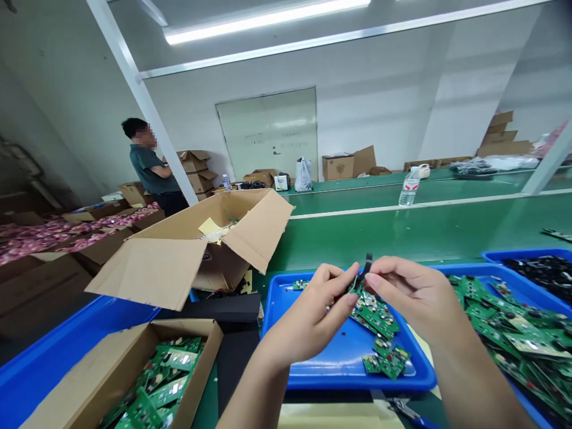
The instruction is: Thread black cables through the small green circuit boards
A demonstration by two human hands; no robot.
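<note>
My left hand [313,313] is closed in a pinch over the blue tray [322,369], holding what looks like a small circuit board [354,286], seen nearly edge-on and mostly hidden by the fingers. Beside it, my right hand [415,292] pinches a short black strip [367,263] between thumb and forefinger; its lower end meets the left fingertips. Whether the strip is fixed to the board I cannot tell. Green circuit boards [378,316] lie in the tray below, and a few smaller boards [388,359] rest near its front right corner.
At right, a blue tray [513,328] is heaped with boards; behind it, another holds black parts [543,274]. Left stand a carton of boards [214,339] and a large open box [152,262]. Pliers [404,408] lie in front. A bottle [409,187] and a person [154,170] are farther back.
</note>
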